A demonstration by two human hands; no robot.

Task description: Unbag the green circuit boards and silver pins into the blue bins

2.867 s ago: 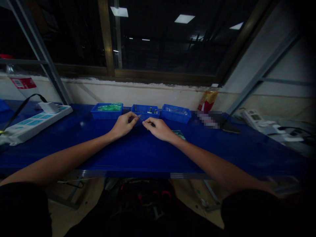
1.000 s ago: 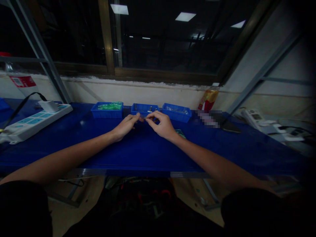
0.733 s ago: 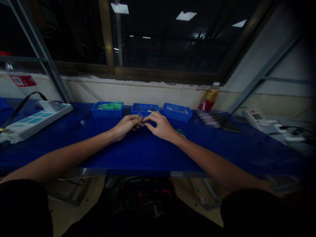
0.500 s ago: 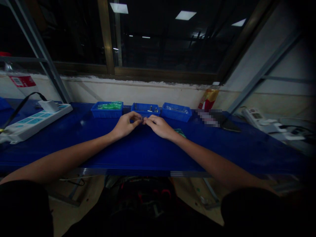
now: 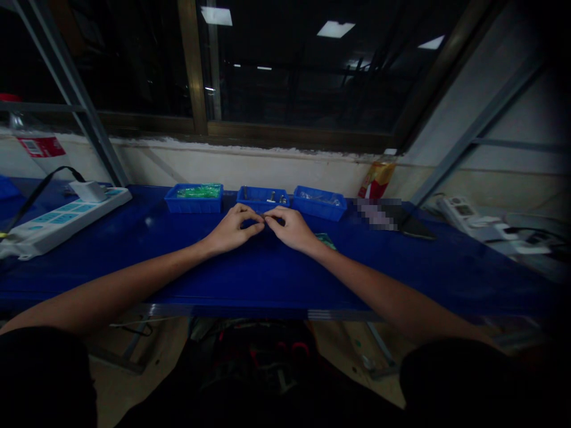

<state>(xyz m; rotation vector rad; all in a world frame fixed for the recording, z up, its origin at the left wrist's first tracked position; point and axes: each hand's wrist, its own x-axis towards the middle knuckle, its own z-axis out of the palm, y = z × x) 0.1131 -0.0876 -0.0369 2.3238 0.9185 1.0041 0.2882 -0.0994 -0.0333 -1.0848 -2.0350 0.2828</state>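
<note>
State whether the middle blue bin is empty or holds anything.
Not empty: a few small metallic pieces show inside the middle blue bin. How full it is, I cannot tell in this dim view.

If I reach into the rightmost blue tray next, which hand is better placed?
Probably your right hand: it is nearer to that blue tray, with your left hand farther left. Both hands come together at the tips, though; I can't tell whether they pinch anything.
</note>
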